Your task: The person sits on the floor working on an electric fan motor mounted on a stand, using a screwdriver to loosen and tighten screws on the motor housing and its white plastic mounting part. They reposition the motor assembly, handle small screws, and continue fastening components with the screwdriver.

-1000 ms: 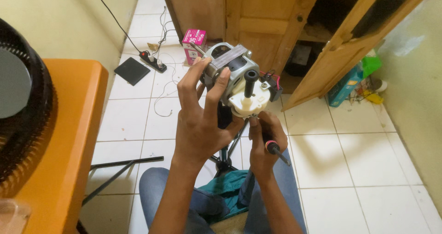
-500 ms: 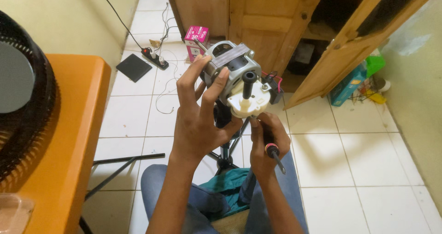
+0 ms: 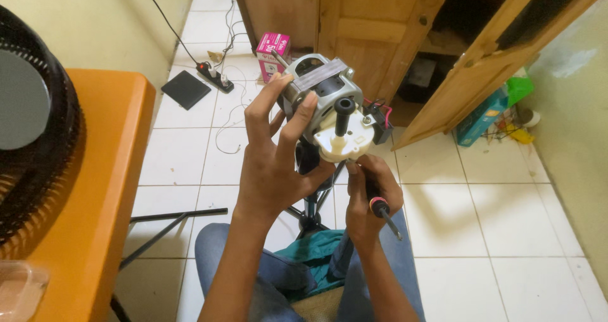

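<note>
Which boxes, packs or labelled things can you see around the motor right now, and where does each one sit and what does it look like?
Pink box: small, upright, pink with white patches, on the tiled floor by the wooden door, just beyond the fan motor held in the left hand.
Blue-green box: rectangular carton with a green top, on the floor at right behind the open door leaf.
No screens or signs visible.

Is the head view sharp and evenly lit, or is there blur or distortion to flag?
Head view: fan motor and both hands sharp; soft daylight, faint shadows on the tiled floor; wide-angle bending leans the wooden door; fan grille cut off at the left edge.
</note>
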Demonstrator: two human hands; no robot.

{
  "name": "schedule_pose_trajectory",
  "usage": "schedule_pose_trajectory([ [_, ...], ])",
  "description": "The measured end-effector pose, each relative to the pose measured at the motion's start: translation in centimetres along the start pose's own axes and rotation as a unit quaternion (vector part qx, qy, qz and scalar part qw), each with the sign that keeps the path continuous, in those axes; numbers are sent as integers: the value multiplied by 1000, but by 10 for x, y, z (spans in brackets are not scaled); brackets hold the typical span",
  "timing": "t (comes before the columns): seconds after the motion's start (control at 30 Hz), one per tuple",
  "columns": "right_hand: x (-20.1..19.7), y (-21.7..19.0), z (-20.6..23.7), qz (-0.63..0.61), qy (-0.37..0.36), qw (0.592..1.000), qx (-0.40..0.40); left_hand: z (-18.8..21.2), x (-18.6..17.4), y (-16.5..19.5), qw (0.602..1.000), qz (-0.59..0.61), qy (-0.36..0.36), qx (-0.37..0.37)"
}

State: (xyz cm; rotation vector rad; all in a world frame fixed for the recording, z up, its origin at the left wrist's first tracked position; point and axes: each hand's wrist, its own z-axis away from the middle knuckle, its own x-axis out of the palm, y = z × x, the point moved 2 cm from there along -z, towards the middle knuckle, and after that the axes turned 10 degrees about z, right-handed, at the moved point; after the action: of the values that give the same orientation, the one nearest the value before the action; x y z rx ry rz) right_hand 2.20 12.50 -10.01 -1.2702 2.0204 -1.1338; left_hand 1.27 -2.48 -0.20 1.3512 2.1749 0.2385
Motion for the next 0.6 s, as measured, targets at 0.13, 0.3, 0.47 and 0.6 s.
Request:
schedule_pose_trajectory([
  [0.13,-2,7,-2,-27,3,999,46,1,7,4,999,-32,7,3],
  [0.3,-6,16,-8,-70,13,994,79,0,16,7,997,-79,15,9],
  [0.47,-4,21,-10,-152,5,981,117,0,18,6,995,-101,17,8],
  [0.6,4,22,-7,-281,15,940,194,1,19,6,993,-112,27,15],
])
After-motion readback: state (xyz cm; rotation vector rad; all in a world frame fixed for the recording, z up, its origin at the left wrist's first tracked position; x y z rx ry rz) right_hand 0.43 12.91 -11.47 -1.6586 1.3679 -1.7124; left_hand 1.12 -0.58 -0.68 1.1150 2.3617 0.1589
